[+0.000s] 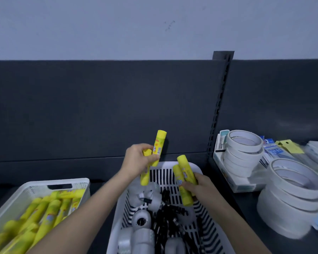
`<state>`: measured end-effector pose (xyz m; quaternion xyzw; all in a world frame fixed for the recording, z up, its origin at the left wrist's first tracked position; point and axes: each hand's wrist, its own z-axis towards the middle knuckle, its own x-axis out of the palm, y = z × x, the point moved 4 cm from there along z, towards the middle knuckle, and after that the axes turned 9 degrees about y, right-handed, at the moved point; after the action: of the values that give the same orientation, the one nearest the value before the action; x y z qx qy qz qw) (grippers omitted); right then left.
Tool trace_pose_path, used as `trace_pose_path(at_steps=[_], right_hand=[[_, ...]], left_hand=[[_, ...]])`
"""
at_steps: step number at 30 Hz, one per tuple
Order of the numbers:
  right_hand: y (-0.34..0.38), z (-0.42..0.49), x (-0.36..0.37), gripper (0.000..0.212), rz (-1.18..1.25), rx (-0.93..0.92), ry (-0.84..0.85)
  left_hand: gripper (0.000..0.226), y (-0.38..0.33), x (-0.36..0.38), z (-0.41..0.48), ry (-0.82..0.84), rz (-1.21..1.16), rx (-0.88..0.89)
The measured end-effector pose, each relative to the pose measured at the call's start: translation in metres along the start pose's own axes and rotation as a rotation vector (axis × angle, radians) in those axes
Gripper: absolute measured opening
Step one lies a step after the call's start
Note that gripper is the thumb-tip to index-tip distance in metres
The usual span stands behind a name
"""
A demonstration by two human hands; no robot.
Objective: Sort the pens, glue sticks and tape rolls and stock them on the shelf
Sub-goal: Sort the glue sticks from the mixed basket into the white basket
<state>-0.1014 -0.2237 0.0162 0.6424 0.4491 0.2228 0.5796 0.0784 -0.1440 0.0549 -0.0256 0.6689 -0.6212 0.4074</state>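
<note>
Yellow glue sticks fill both hands above the middle basket (195, 168), a white slotted one at lower centre of the frame. The left hand (139, 159) has its grip clamped on two sticks. The tall glue stick (159, 143) rises above the fingers and leans slightly right. The lower glue stick (144, 177) hangs below the palm, with what looks like its top end showing beside the thumb. The right hand (197, 186) has its grip curled round a pair of glue sticks (184, 173). They lie side by side with their tops tilted up and left, over the basket's far rim.

Inside the middle basket lie at least five clear tape rolls (141, 219) and a tangle of black items (168, 211). These are too blurred to count or identify.

At lower left, a white left basket (44, 182) holds many binned glue sticks (44, 211), roughly eight or more, smeared by motion.

On the dark shelf (250, 200) at right stand two stacks of white tape rolls. The far stack (243, 153) rests on a pale box (226, 176). The near stack (292, 204) shows about four rolls. Packaged goods and a yellow tag (289, 146) lie behind them.
</note>
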Motion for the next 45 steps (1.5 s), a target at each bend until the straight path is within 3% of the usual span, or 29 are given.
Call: trace_pose_path(at_steps=[6, 14, 19, 23, 26, 29, 31, 33, 36, 39, 42, 45], right_hand=[[0.007, -0.011, 0.032, 0.008, 0.008, -0.074, 0.081], [0.022, -0.016, 0.116, 0.008, 0.027, -0.158, 0.312], [0.039, -0.018, 0.17, 0.01, 0.019, -0.157, 0.397], [0.051, -0.012, 0.212, 0.014, -0.068, -0.163, 0.395], [0.06, -0.004, 0.245, 0.01, -0.059, -0.141, 0.366], [0.063, 0.006, 0.27, 0.013, -0.085, -0.122, 0.295], [0.06, 0.014, 0.282, 0.008, -0.155, -0.107, 0.252], [0.054, 0.019, 0.294, 0.011, -0.252, -0.078, 0.226], [0.047, 0.024, 0.313, 0.022, -0.374, -0.03, 0.199], [0.047, 0.026, 0.327, 0.032, -0.507, -0.011, 0.153], [0.051, 0.026, 0.334, 0.043, -0.615, -0.012, 0.111], [0.053, 0.02, 0.332, 0.026, -0.751, -0.061, 0.112]], left_hand=[[0.018, 0.013, -0.032, -0.062, -0.056, -0.118, -0.032], [0.027, 0.063, -0.119, -0.158, -0.313, -0.101, -0.164], [0.031, 0.094, -0.176, -0.189, -0.443, 0.163, -0.225], [0.025, 0.112, -0.194, -0.195, -0.328, 0.342, -0.071], [0.028, 0.129, -0.197, -0.191, -0.109, 0.518, 0.083], [0.036, 0.15, -0.192, -0.19, 0.172, 0.675, 0.08], [0.042, 0.165, -0.192, -0.196, 0.322, 0.62, 0.006], [0.052, 0.175, -0.196, -0.203, 0.418, 0.37, -0.08], [0.044, 0.184, -0.203, -0.205, 0.415, 0.142, -0.187], [0.027, 0.188, -0.209, -0.202, 0.272, 0.278, -0.17], [0.027, 0.193, -0.208, -0.2, 0.219, 0.353, -0.156], [0.027, 0.196, -0.205, -0.196, 0.223, 0.378, -0.14]])
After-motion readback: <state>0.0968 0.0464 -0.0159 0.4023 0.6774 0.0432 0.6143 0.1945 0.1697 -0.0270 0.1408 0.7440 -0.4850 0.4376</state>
